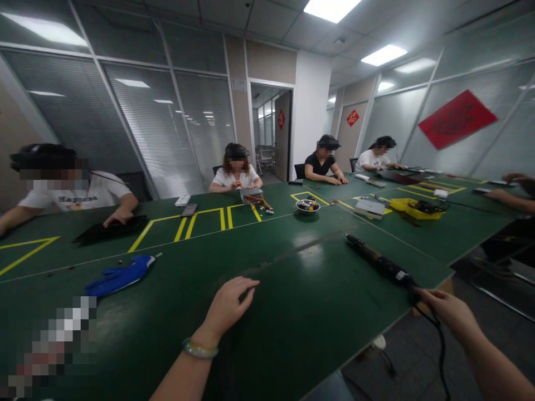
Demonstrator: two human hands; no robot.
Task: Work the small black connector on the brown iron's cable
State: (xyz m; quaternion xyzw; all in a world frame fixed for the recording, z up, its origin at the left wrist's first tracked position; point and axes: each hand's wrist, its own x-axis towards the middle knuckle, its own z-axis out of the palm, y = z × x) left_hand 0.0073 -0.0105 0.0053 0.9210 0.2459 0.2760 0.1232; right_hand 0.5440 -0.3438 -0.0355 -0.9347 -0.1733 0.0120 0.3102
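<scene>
My left hand (232,301), with a green bracelet (200,349) at the wrist, is over the green table in the middle foreground. Its fingers stretch forward, the thumb stands apart, and nothing shows in it. On the right, a black electric screwdriver (378,260) points away to the left near the table edge. My right hand (449,312) pinches its rear end, where the black cord (441,345) comes out and hangs past the edge. Whether the fingers grip the body or only the cord is hard to tell.
A blue glove (121,277) lies at the left. Farther back are a metal bowl (307,207) of small parts, a white box (370,209), a yellow tray (403,207) and a bundle of coloured wires (256,200). Several people sit around the table, which has yellow tape outlines.
</scene>
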